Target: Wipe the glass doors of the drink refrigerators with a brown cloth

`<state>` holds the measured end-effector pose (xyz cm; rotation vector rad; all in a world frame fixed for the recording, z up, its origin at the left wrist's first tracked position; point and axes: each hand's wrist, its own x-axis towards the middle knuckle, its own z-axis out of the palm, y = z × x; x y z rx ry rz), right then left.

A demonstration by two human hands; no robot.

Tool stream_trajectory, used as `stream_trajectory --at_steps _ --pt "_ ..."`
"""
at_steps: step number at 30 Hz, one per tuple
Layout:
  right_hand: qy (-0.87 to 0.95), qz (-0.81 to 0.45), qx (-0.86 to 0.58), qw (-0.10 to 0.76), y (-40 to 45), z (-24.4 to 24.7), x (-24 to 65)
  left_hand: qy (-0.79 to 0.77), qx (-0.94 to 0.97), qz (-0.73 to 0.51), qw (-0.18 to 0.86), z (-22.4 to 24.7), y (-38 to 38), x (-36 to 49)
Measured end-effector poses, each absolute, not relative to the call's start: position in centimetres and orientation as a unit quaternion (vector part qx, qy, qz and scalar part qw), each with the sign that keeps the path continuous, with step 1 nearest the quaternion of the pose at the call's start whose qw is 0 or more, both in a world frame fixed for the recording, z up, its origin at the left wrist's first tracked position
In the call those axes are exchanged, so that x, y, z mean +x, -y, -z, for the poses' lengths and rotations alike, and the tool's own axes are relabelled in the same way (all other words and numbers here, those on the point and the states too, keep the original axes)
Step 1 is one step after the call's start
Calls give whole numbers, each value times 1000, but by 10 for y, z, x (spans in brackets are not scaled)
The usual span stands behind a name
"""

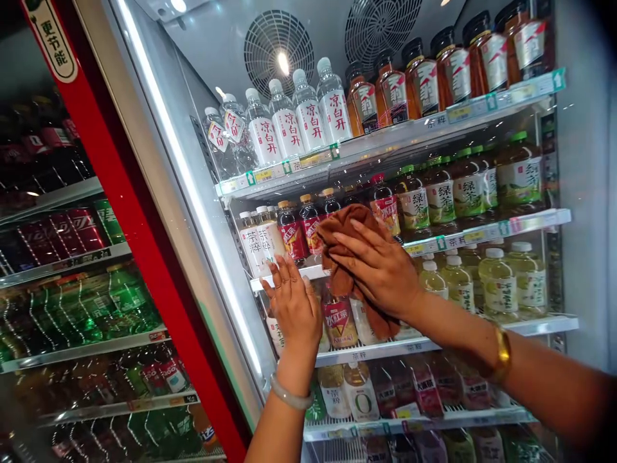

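Observation:
My right hand (378,267) is closed on a brown cloth (349,225), which is bunched under the fingers and hangs down below the palm. A gold bangle circles that wrist. To its left my left hand (296,308) is raised with its fingers stretched out and nothing in it. It seems to rest flat on a clear pane, though the pane itself is hard to make out. Behind both hands stand shelves of bottled drinks in a lit cooler. The cloth and the hands cover part of the red-labelled bottles (290,236) and the shelf edge there.
Clear water bottles (296,122) and amber bottles (424,80) line the top shelf. Green-capped tea bottles (467,186) stand on the shelf below. A red frame (139,238) slants down the left, with another cooler section of bottles and cans beyond it.

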<state>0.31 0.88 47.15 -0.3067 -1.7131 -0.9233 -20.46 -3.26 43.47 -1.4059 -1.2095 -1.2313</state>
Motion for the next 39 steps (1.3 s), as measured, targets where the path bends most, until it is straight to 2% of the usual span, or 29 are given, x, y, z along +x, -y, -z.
stream_trajectory --at_steps 3,7,10,14,17,23,28,31,35,39 --pt "705 373 -142 587 -5 -463 -12 475 -576 499 440 -440 28 -181" --pt "753 393 -99 519 -7 -434 18 457 -601 495 430 -441 26 -162" --pt "761 420 -98 485 -15 -438 62 465 -598 475 448 -438 22 -157" --pt "716 409 -146 546 -19 -468 67 465 -581 460 484 -432 15 -155" --pt "690 382 -171 591 -17 -470 40 455 -594 454 484 -429 15 -158" --pt "743 401 -107 525 -18 -448 55 448 -610 450 473 -442 18 -144" --pt "695 369 -179 590 -18 -474 57 451 -610 464 458 -468 7 -102" --pt "686 354 -197 604 -16 -462 57 460 -591 472 466 -469 4 -91" --pt "712 380 -153 570 -23 -434 97 421 -623 445 487 -460 4 -91" --pt "672 361 -211 611 -29 -449 117 413 -636 436 484 -458 2 -87"
